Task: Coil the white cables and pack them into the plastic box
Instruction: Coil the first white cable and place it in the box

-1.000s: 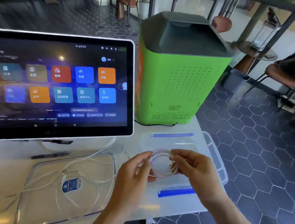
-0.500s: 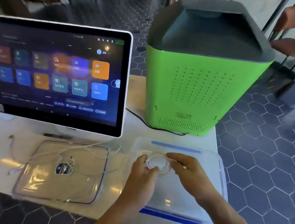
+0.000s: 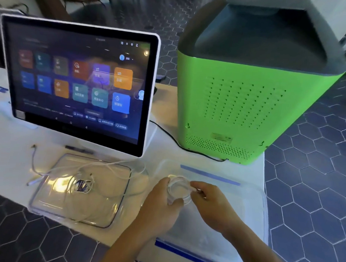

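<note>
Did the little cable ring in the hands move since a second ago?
Yes. The coiled cable, held by both hands, has gone down toward the plastic box; earlier it was raised above the box's near blue edge, now it sits low over the middle.

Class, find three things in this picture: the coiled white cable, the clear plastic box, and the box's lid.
coiled white cable (image 3: 179, 190), head view, on the top arc of the loop between the hands.
clear plastic box (image 3: 264, 212), head view, on its right rim.
lid (image 3: 113, 205), head view, on a bare patch near its right edge.
</note>
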